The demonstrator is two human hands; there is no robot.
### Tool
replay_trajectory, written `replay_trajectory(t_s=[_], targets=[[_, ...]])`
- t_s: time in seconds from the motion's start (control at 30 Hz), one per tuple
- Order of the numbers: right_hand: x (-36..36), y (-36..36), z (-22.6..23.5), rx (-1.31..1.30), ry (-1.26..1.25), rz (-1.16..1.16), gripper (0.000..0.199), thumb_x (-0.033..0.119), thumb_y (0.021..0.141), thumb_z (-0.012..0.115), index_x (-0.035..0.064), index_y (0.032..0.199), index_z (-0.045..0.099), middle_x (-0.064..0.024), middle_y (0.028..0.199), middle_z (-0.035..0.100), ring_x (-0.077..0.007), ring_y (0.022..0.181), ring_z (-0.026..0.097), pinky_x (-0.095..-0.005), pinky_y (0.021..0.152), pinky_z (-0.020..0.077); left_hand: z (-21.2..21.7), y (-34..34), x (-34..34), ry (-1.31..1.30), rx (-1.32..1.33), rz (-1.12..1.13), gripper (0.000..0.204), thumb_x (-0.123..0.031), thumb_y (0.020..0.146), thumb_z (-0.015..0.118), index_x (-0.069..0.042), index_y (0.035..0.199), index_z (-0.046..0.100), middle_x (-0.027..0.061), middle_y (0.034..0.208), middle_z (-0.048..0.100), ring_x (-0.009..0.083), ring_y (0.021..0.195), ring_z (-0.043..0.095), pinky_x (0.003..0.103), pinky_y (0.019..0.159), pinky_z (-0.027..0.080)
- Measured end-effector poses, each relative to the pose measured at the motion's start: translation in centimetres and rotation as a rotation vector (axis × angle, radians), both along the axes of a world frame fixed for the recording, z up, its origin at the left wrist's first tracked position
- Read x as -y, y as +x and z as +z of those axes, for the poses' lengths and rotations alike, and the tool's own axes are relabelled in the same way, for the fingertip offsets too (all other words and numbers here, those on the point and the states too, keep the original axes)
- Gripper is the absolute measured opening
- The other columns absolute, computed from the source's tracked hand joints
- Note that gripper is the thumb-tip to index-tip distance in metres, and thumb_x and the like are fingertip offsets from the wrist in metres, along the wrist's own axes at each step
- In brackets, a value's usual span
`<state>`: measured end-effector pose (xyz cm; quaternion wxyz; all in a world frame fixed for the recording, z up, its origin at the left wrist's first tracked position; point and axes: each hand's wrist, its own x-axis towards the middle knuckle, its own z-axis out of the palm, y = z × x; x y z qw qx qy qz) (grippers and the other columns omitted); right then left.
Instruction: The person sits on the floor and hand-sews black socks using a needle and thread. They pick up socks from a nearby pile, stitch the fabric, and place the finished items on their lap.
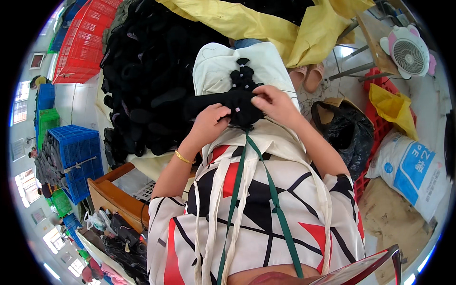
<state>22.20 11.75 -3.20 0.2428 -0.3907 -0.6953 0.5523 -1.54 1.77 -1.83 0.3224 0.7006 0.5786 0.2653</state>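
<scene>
Both hands (242,116) gripping black socks (240,102)

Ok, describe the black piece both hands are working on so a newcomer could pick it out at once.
Start at the big heap of black pieces on the left. Right of it, a cream cloth covers the lap. The black fabric piece lies there, pinched between left hand and right hand, the only one held.
</scene>
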Motion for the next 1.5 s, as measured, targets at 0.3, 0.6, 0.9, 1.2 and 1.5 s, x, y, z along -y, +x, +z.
replay_trajectory(t_s=[0.3, 0.6, 0.9, 1.2, 1.5], targets=[[-1.2, -1.9, 2.0, 0.122, 0.419, 0.088, 0.028, 0.023, 0.084, 0.074, 0.001, 0.099, 0.065, -0.0135, 0.088, 0.063, -0.0286, 0.076, 0.063, -0.0358, 0.068, 0.0513, -1.8, 3.0, 0.2, -0.344, 0.444, 0.375, 0.029, -0.019, 0.079, 0.078, -0.002, 0.075, 0.055, -0.0016, 0.067, 0.051, 0.0092, 0.062, 0.045, 0.029, 0.055, 0.04], [0.6, -4.5, -0.1, -0.084, 0.051, -0.047, 0.017, 0.017, 0.09, 0.069, 0.0009, 0.086, 0.063, -0.0058, 0.077, 0.06, -0.0168, 0.071, 0.058, -0.0288, 0.066, 0.0474, -0.5, 2.5, -0.9, -0.116, 0.211, 0.232, 0.024, -0.019, 0.077, 0.074, 0.001, 0.088, 0.065, 0.0167, 0.078, 0.061, 0.0324, 0.068, 0.059, 0.035, 0.063, 0.047], [2.9, -5.1, -1.2, -0.184, 0.076, -0.192, 0.014, 0.012, 0.088, 0.07, 0.002, 0.081, 0.062, -0.0059, 0.072, 0.057, -0.0142, 0.063, 0.053, -0.0275, 0.057, 0.0438, -2.0, 1.5, -0.5, -0.6, 0.772, 0.394, 0.01, -0.01, 0.085, 0.067, -0.001, 0.09, 0.068, -0.0052, 0.081, 0.062, 0.0032, 0.077, 0.051, 0.02, 0.07, 0.04], [2.9, -5.5, -0.9, -0.178, 0.34, -0.195, 0.013, 0.007, 0.085, 0.069, 0.0031, 0.077, 0.06, -0.0091, 0.071, 0.055, -0.0243, 0.06, 0.053, -0.0329, 0.054, 0.0427, -1.7, 2.1, -1.1, -0.638, 0.918, 0.525, 0.006, -0.007, 0.079, 0.068, -0.005, 0.075, 0.064, -0.0062, 0.073, 0.057, 0.0027, 0.071, 0.047, 0.021, 0.065, 0.036], [2.7, -5.3, -3.3, -0.118, -0.056, -0.305, 0.017, 0.015, 0.091, 0.068, 0.0007, 0.084, 0.061, -0.0045, 0.076, 0.056, -0.0127, 0.067, 0.051, -0.0287, 0.061, 0.0442, -0.5, 3.1, -0.6, -0.661, 0.993, 0.617, 0.006, -0.011, 0.084, 0.069, -0.006, 0.086, 0.067, -0.0046, 0.081, 0.061, 0.0052, 0.083, 0.052, 0.023, 0.081, 0.038]])
